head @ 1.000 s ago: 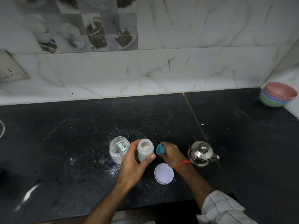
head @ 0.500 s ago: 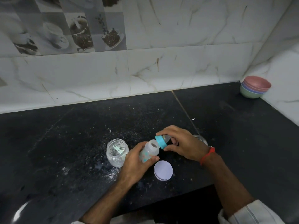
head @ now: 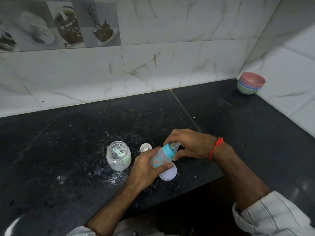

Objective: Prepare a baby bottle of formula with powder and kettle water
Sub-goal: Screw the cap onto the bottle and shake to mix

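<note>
Both hands on bottle point(head: 161, 156) now. Half a second back, teal collar point(head: 168, 149) only meeting the open neck; now seated on it, teat point(head: 175, 145) pointing right. Left hand point(head: 146, 169) wrapped round the body, tilted over counter point(head: 68, 150), just above white lid point(head: 167, 172). Right hand point(head: 190, 143) curled over collar, fingertips pinching it, likely mid-twist. Bottle capped or nearly so: filling looks done, tightening and shaking probably next. Powder jar point(head: 118, 155) just left, open, scoop point(head: 117, 152) inside. Small white cap point(head: 145, 147) behind. Kettle hidden, presumably behind right hand. Spilled powder on counter near jar. Bowls point(head: 250, 83) far in corner.
</note>
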The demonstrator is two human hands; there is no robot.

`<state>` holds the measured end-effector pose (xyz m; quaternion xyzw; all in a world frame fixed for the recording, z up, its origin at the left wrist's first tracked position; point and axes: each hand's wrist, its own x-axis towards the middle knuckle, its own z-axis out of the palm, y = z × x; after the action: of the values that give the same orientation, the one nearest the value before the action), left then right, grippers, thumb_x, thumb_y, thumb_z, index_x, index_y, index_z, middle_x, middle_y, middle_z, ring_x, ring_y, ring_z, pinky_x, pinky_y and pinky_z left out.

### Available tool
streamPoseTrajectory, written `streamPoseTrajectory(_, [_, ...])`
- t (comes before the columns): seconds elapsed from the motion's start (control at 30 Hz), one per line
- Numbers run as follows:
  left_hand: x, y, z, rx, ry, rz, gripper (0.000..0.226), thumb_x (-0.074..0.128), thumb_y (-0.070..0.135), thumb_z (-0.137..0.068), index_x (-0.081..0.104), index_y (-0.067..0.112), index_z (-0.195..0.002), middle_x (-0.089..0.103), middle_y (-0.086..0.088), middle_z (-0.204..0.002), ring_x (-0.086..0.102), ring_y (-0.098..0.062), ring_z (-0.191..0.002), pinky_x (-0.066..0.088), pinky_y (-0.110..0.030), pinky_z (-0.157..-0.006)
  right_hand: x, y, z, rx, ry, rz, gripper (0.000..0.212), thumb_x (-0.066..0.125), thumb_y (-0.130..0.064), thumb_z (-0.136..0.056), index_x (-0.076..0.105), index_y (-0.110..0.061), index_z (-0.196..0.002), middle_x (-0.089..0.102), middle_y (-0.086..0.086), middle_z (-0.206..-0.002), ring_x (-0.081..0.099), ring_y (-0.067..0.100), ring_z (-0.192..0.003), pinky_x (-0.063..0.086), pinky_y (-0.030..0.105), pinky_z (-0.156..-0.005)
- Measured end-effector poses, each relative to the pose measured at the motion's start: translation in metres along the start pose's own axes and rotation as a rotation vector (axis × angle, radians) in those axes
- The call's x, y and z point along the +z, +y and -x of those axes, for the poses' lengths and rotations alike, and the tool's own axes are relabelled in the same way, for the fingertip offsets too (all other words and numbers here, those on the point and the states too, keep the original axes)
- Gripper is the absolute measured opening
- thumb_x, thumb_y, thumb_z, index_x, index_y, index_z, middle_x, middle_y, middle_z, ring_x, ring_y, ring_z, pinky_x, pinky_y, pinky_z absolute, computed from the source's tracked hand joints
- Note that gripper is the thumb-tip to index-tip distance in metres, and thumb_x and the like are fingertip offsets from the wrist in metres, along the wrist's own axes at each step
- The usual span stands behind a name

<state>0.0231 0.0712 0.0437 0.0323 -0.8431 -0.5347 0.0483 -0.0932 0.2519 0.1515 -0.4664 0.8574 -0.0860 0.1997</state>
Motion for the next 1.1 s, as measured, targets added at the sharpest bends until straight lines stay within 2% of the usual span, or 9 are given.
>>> streamPoseTrajectory(0.1, [0.003, 0.004, 0.005, 0.007, -0.018, -0.002, 0.049, 0.091, 0.045, -0.073, 0.06, 0.069, -0.103, 0.073, 0.021, -0.103, 0.067, 0.003, -0.098, 0.056, -0.022, -0.082, 0.001, 0.001, 0.006, 0.021, -0.035, 0.03, 0.052, 0.077, -0.047, -0.088, 0.061, -0.025, -0.131, 0.057, -0.005, -0.123, 0.054, 0.01, -0.112, 0.052, 0.036, -0.099])
streamPoseTrajectory(0.27, [0.017, 0.015, 0.007, 0.008, 0.029, -0.064, 0.052, 0.088, 0.048, -0.074, 0.068, 0.044, -0.122, 0.072, 0.015, -0.103, 0.065, 0.001, -0.098, 0.057, -0.029, -0.086, 0.003, 0.006, 0.018, 0.106, -0.014, 0.07, 0.067, 0.051, -0.083, -0.077, 0.062, -0.027, -0.113, 0.063, -0.013, -0.102, 0.063, 0.01, -0.094, 0.06, 0.044, -0.081])
streamPoseTrajectory(0.47, [0.043, 0.032, 0.004, 0.005, 0.075, -0.074, 0.062, 0.085, 0.055, -0.076, 0.067, 0.035, -0.131, 0.072, 0.015, -0.11, 0.066, -0.004, -0.105, 0.058, -0.035, -0.09, 0.006, 0.028, 0.042, 0.019, 0.076, -0.034, 0.048, 0.056, -0.066, -0.093, 0.053, -0.026, -0.119, 0.066, -0.006, -0.1, 0.063, 0.009, -0.083, 0.06, 0.043, -0.074])
streamPoseTrajectory(0.63, [0.067, 0.051, 0.002, -0.012, 0.069, -0.051, 0.065, 0.081, 0.064, -0.072, 0.067, 0.038, -0.129, 0.071, 0.017, -0.113, 0.065, -0.003, -0.106, 0.057, -0.035, -0.093, -0.006, 0.049, 0.062, -0.089, 0.043, -0.097, 0.04, 0.059, -0.046, -0.101, 0.054, -0.019, -0.13, 0.063, 0.0, -0.114, 0.063, 0.012, -0.095, 0.059, 0.038, -0.083])
streamPoseTrajectory(0.73, [0.078, 0.058, 0.004, -0.024, 0.065, -0.035, 0.059, 0.086, 0.057, -0.074, 0.068, 0.038, -0.127, 0.072, 0.018, -0.114, 0.066, -0.002, -0.107, 0.057, -0.032, -0.093, -0.011, 0.06, 0.073, -0.167, 0.022, -0.061, 0.04, 0.06, -0.041, -0.102, 0.054, -0.018, -0.135, 0.062, 0.002, -0.122, 0.061, 0.015, -0.106, 0.056, 0.038, -0.091])
streamPoseTrajectory(0.87, [0.089, 0.069, 0.007, -0.059, 0.015, 0.015, 0.05, 0.087, 0.046, -0.078, 0.07, 0.037, -0.124, 0.075, 0.021, -0.11, 0.069, 0.0, -0.105, 0.054, -0.023, -0.091, -0.018, 0.075, 0.085, -0.308, -0.002, -0.014, 0.043, 0.067, -0.023, -0.1, 0.055, -0.018, -0.141, 0.056, 0.003, -0.134, 0.05, 0.005, -0.115, 0.041, 0.012, -0.096])
streamPoseTrajectory(0.93, [0.094, 0.075, 0.009, -0.06, 0.016, 0.014, 0.05, 0.087, 0.045, -0.078, 0.07, 0.038, -0.124, 0.075, 0.023, -0.111, 0.069, 0.001, -0.107, 0.051, -0.017, -0.091, -0.02, 0.081, 0.089, -0.368, 0.001, -0.014, 0.046, 0.071, -0.012, -0.095, 0.059, -0.02, -0.138, 0.055, 0.0, -0.134, 0.047, 0.001, -0.117, 0.037, 0.005, -0.096])
streamPoseTrajectory(1.0, [0.1, 0.08, 0.012, -0.058, 0.035, 0.016, 0.049, 0.086, 0.046, -0.078, 0.069, 0.04, -0.123, 0.075, 0.023, -0.113, 0.069, 0.001, -0.109, 0.05, -0.013, -0.09, -0.023, 0.085, 0.09, -0.393, 0.001, -0.009, 0.046, 0.073, -0.009, -0.093, 0.062, -0.023, -0.135, 0.054, -0.002, -0.133, 0.048, 0.002, -0.116, 0.038, 0.006, -0.097])
streamPoseTrajectory(1.1, [0.113, 0.084, 0.018, -0.074, 0.059, 0.03, 0.047, 0.086, 0.045, -0.078, 0.069, 0.041, -0.121, 0.075, 0.023, -0.112, 0.07, 0.001, -0.108, 0.052, -0.013, -0.089, -0.027, 0.084, 0.092, -0.349, -0.065, 0.011, 0.046, 0.075, -0.018, -0.092, 0.061, -0.026, -0.136, 0.055, -0.004, -0.133, 0.051, 0.007, -0.122, 0.046, 0.02, -0.102])
